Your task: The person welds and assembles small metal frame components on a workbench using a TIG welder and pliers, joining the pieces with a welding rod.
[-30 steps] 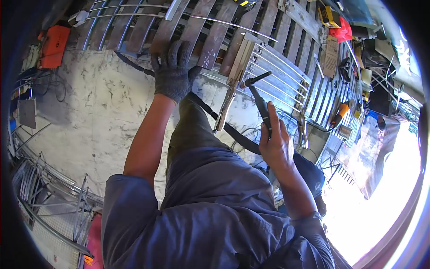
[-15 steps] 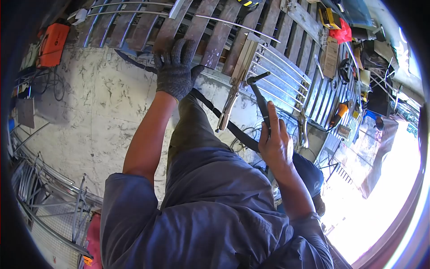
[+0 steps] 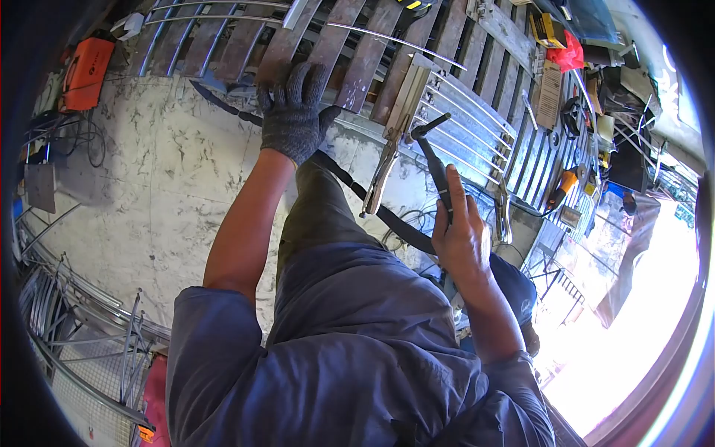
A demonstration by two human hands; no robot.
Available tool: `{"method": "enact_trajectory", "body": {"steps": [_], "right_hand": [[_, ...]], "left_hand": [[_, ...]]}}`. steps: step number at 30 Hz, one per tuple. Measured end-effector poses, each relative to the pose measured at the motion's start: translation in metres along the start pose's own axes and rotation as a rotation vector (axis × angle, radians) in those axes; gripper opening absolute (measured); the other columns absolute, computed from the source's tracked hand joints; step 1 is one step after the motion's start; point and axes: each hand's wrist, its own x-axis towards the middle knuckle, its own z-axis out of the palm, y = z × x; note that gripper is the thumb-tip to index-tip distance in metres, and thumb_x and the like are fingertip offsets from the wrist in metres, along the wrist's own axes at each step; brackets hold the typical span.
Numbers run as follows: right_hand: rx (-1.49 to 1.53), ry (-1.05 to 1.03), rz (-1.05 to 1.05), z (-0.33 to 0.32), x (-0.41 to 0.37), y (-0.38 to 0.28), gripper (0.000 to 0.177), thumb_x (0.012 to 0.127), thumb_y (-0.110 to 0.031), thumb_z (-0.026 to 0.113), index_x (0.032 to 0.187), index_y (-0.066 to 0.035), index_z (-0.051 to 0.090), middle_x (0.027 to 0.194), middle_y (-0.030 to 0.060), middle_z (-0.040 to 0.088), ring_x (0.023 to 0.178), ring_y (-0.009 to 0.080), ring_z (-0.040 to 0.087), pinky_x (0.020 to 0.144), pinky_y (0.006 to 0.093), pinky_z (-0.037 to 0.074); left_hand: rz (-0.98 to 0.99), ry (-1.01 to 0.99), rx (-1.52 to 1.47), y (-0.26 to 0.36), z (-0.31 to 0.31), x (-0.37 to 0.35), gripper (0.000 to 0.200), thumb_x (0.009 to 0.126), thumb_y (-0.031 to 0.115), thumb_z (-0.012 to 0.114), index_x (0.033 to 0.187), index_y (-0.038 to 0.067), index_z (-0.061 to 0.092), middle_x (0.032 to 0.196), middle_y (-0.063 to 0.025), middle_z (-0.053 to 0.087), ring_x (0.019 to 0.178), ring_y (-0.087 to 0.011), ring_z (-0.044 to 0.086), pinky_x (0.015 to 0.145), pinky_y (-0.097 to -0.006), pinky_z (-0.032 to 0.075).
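Observation:
My left hand (image 3: 292,115), in a dark grey knit glove, rests with fingers spread on the near edge of the slatted table (image 3: 363,67). My bare right hand (image 3: 463,227) is wrapped round the handle of a black welding torch (image 3: 436,165), index finger stretched along it. The torch head points up and left, close to a locking clamp (image 3: 381,179). That clamp grips a flat metal bar (image 3: 410,97) at the table edge. Right of the bar lies a frame of thin parallel metal rods (image 3: 469,127) over a sheet.
An orange case (image 3: 87,74) stands at the upper left. A black cable (image 3: 406,231) runs below the table edge. Another clamp (image 3: 503,216) hangs farther right. A person in a dark cap (image 3: 512,294) is beside my right forearm. Metal tubes (image 3: 97,380) lie at lower left.
My right hand and the torch have shifted very slightly to the right. My left hand has stayed almost in place.

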Motion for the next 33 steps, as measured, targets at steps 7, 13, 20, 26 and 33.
{"method": "enact_trajectory", "body": {"steps": [7,13,20,26,33], "right_hand": [[0.014,-0.01,0.023,0.0,0.001,0.0,0.07,0.104,-0.008,0.07,0.17,-0.017,0.047,0.091,0.0195,0.065,0.065,0.0408,0.072,0.06,0.055,0.061],[-0.006,-0.004,0.019,0.0,0.0,0.002,0.068,0.105,-0.009,0.069,0.17,-0.018,0.049,0.092,0.0206,0.066,0.064,0.0417,0.072,0.06,0.0561,0.061],[-0.019,0.022,-0.008,0.01,-0.005,0.012,0.071,0.103,-0.009,0.075,0.169,-0.019,0.05,0.095,0.0177,0.067,0.066,0.0383,0.075,0.056,0.0516,0.063],[-0.051,0.015,-0.017,0.009,-0.005,0.012,0.071,0.103,-0.009,0.076,0.168,-0.019,0.05,0.094,0.0159,0.067,0.062,0.0359,0.074,0.054,0.0496,0.063],[-0.022,-0.019,-0.02,0.004,-0.005,0.009,0.075,0.103,-0.006,0.074,0.171,-0.013,0.045,0.099,0.0182,0.069,0.066,0.0375,0.075,0.056,0.0493,0.064]], "left_hand": [[0.018,0.03,-0.019,-0.002,0.001,0.0,0.093,0.1,0.063,0.07,0.175,0.022,0.035,0.169,-0.013,0.039,0.148,-0.0433,0.047,0.122,-0.079,0.028],[0.016,0.031,-0.011,-0.001,0.001,0.001,0.093,0.1,0.065,0.069,0.176,0.023,0.034,0.169,-0.0119,0.04,0.146,-0.0423,0.047,0.122,-0.0784,0.028],[-0.003,-0.052,-0.018,-0.002,-0.004,0.0,0.088,0.103,0.066,0.063,0.177,0.027,0.034,0.172,-0.0109,0.037,0.156,-0.0437,0.04,0.126,-0.0768,0.027],[0.022,-0.004,-0.02,-0.003,-0.004,0.001,0.087,0.104,0.066,0.063,0.176,0.027,0.035,0.17,-0.0108,0.039,0.155,-0.0443,0.04,0.126,-0.0775,0.027],[0.024,0.011,-0.03,-0.002,-0.008,0.0,0.091,0.098,0.058,0.074,0.175,0.027,0.036,0.171,-0.0084,0.036,0.154,-0.0409,0.039,0.126,-0.0752,0.024]]}}
